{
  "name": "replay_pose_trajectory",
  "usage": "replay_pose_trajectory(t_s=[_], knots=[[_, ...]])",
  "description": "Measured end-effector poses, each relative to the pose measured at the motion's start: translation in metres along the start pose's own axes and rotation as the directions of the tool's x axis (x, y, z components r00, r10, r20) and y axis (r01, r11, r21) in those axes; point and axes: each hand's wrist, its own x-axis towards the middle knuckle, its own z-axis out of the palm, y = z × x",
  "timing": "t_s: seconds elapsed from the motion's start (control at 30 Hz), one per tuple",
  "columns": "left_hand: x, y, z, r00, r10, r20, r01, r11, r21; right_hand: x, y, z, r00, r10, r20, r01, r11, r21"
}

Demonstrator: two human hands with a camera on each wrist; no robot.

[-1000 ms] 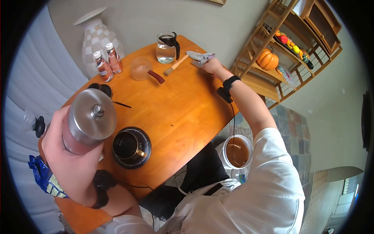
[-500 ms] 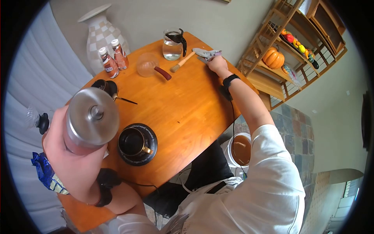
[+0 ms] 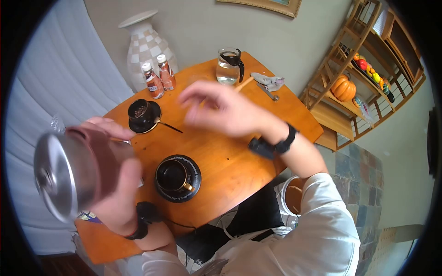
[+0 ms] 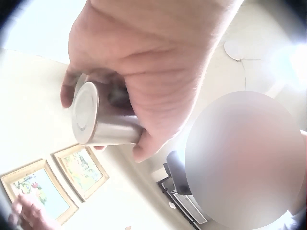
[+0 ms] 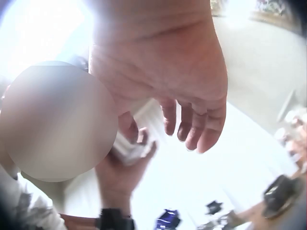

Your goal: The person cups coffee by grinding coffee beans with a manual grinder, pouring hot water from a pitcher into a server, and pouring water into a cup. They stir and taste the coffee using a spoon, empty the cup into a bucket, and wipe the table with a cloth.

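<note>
My left hand (image 3: 120, 193) grips a steel-lidded canister (image 3: 87, 170) with a brown band, tilted over the table's left side; in the left wrist view its round metal end (image 4: 85, 112) shows. My right hand (image 3: 225, 108), blurred, is above the middle of the table and holds nothing, its fingers loosely bent, as the right wrist view shows the hand (image 5: 163, 86). Between the hands stand a black cup (image 3: 171, 175) on a black saucer (image 3: 191, 189) and, farther back, a cup of dark beans (image 3: 138, 109) with a thin dark stick (image 3: 170, 125) beside it.
At the back are two red bottles (image 3: 153, 83), a water jug (image 3: 228, 69), a grey cloth (image 3: 271, 83) with a metal tool and a partly hidden brush (image 3: 245, 83). A white bucket (image 3: 287, 195) of brown liquid stands below the table's right edge.
My right hand has let go of the grey cloth and come back towards the left hand. The canister has tipped leftwards in my left hand. The head view has shifted.
</note>
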Motion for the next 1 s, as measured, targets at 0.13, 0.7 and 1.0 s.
replay_pose_trajectory(t_s=[0.13, 0.7, 1.0], knots=[[0.007, 0.018, 0.011, 0.942, 0.149, 0.302, -0.243, 0.921, 0.304, 0.002, -0.06, 0.054, 0.923, -0.313, 0.223, 0.275, 0.943, 0.184], [0.002, -0.017, 0.011, 0.819, 0.388, 0.422, 0.14, 0.578, -0.804, 0.001, -0.059, 0.085, 0.793, -0.1, 0.601, -0.192, 0.895, 0.402], [0.002, -0.002, 0.008, 0.891, 0.175, 0.419, 0.086, 0.841, -0.534, 0.008, -0.052, 0.084, 0.927, -0.219, 0.305, 0.011, 0.828, 0.561]])
